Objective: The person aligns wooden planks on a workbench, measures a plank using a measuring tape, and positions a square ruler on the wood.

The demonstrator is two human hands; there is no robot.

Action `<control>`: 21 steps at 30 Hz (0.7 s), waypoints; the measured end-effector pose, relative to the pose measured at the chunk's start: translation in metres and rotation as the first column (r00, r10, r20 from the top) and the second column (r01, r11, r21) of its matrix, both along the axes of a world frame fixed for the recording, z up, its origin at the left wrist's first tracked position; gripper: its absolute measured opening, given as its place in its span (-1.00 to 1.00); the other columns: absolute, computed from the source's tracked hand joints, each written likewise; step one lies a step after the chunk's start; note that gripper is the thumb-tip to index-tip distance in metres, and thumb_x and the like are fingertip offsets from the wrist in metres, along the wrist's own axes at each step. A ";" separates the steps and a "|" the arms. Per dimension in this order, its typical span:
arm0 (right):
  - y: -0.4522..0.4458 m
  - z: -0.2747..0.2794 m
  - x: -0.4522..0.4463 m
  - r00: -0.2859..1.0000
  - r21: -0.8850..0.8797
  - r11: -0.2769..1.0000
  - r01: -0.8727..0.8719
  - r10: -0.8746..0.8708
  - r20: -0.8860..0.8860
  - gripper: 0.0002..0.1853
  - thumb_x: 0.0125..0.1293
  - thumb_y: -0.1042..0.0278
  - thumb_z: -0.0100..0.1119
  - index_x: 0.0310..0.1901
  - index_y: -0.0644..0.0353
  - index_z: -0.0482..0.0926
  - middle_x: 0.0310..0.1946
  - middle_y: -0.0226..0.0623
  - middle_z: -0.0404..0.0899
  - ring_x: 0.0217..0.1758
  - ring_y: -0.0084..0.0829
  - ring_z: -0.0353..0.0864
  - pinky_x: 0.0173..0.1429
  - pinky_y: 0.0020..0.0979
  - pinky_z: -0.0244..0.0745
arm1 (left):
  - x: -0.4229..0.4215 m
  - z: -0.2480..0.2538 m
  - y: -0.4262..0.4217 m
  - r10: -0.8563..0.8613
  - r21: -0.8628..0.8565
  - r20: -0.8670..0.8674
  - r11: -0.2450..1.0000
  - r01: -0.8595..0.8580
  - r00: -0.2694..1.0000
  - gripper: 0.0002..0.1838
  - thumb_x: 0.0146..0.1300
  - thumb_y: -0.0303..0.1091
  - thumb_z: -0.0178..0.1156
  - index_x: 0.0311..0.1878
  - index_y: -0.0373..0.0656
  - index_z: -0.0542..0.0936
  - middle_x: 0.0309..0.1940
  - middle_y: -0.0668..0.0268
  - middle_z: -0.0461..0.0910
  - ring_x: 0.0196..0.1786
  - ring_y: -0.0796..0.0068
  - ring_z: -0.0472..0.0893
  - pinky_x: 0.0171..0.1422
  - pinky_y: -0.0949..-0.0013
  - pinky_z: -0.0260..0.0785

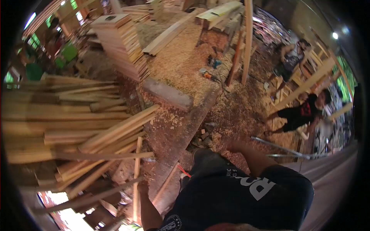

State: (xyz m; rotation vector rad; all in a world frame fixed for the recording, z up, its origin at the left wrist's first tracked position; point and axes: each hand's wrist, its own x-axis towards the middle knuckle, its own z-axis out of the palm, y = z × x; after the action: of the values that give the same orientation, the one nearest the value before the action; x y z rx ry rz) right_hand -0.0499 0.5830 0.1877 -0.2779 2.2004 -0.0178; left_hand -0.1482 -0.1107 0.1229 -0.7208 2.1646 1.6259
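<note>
White lettering runs across the dark T-shirt (227,200) of the person wearing the camera: the small print shows the fragments "RIC" and "G S", while the large letters are too creased to read with certainty. A round white emblem (176,222) sits on the left sleeve, its text unclear. Across the floor, a person (304,112) in black has a red chest print, too small to read.

The left grip (142,187) is at lower left, just beside a narrow wooden strip (137,165) that lies across the end of the loose timber (92,125); whether the fingers clasp it or merely rest near it, I cannot tell. The right grip (234,146) is out in front of the body over the littered floor, blurred; I cannot tell whether it is clenched or released.

Wood shavings (173,50) cover much of the brown floor. A heavy beam (187,129) runs diagonally in front of the body, with a short thick plank (167,94) near it. Farther off are a tall stack of boards (121,46), a teal power tool (216,62) and an orange one (210,76). Another person (293,57), in a light sleeveless top, is at upper right near wooden framing (318,77). Bright lamps (335,35) show at the dim room's edge.
</note>
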 end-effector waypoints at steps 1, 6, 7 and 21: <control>0.025 0.000 -0.002 0.997 0.057 0.995 -0.083 0.083 0.002 -0.65 0.52 0.09 0.15 0.06 0.15 0.76 0.18 -0.02 0.73 0.18 0.07 0.72 0.23 0.14 0.60 | -0.030 0.003 0.014 0.021 0.072 -0.009 0.997 -0.020 1.000 -0.86 0.31 -0.40 0.40 -0.09 -0.16 0.78 -0.27 0.29 0.76 -0.24 0.39 0.77 -0.22 0.24 0.72; 0.033 0.008 0.001 0.877 -0.120 0.911 0.394 -0.412 -0.248 -0.55 0.35 -0.12 0.23 -0.03 0.11 0.78 -0.13 -0.04 0.79 -0.01 0.07 0.77 0.08 0.04 0.66 | -0.142 -0.002 0.034 -0.174 0.148 -0.044 0.973 0.179 0.984 -0.75 0.42 -0.35 0.26 0.09 -0.19 0.68 -0.21 0.24 0.71 -0.25 0.37 0.69 -0.36 0.32 0.51; 0.028 0.006 0.000 0.840 -0.134 0.869 0.476 -0.495 -0.221 -0.55 0.37 -0.13 0.21 -0.06 0.11 0.78 -0.15 -0.04 0.80 -0.03 0.06 0.78 0.07 0.03 0.66 | -0.149 -0.004 0.050 -0.222 0.044 -0.012 0.974 0.222 0.975 -0.74 0.43 -0.29 0.26 0.09 -0.17 0.70 -0.19 0.23 0.72 -0.22 0.33 0.71 -0.30 0.28 0.53; 0.098 -0.017 -0.198 0.857 -0.073 0.870 0.487 -0.493 -0.154 -0.65 0.44 0.05 0.13 -0.03 0.08 0.79 -0.13 -0.06 0.82 -0.06 0.01 0.84 0.01 0.07 0.73 | -0.296 0.038 0.257 -0.976 -0.186 0.053 0.197 0.963 0.210 -0.59 0.38 0.05 0.34 0.10 -0.03 0.78 -0.12 0.13 0.81 -0.05 0.08 0.78 0.06 0.00 0.61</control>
State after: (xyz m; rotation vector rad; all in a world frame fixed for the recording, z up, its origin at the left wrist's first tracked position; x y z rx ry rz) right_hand -0.2483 0.6808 0.1705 0.2854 2.3855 -0.3225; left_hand -0.4439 0.1458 0.1608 0.7168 2.0017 0.6901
